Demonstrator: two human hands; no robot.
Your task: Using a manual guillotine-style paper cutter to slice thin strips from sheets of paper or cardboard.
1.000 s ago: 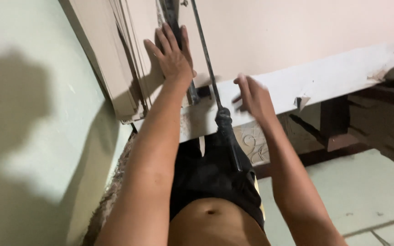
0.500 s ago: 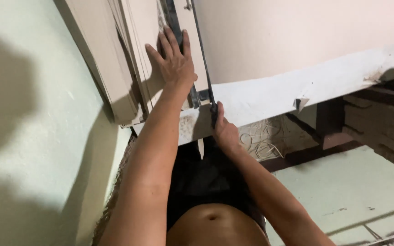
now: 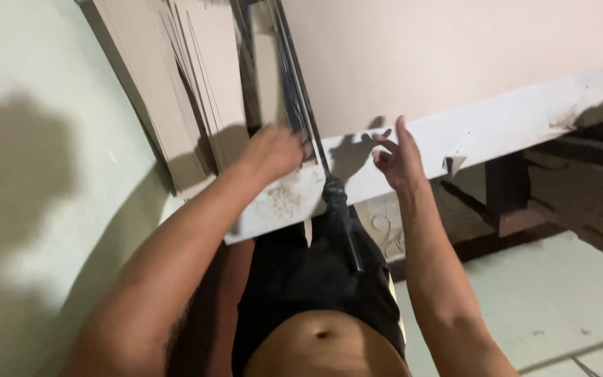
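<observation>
long thin dark metal rod (image 3: 300, 105) with a black handle (image 3: 342, 222). left hand (image 3: 273, 150) has its fingers curled on it. right hand (image 3: 399, 157) hovers beside, fingers spread.

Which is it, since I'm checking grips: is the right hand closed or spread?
Spread: the right hand hovers with fingers apart over the white table edge, holding nothing.

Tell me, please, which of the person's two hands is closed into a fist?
The left hand, fisted by the thin dark metal rod; the right hand has its fingers spread over the white board edge.
</observation>
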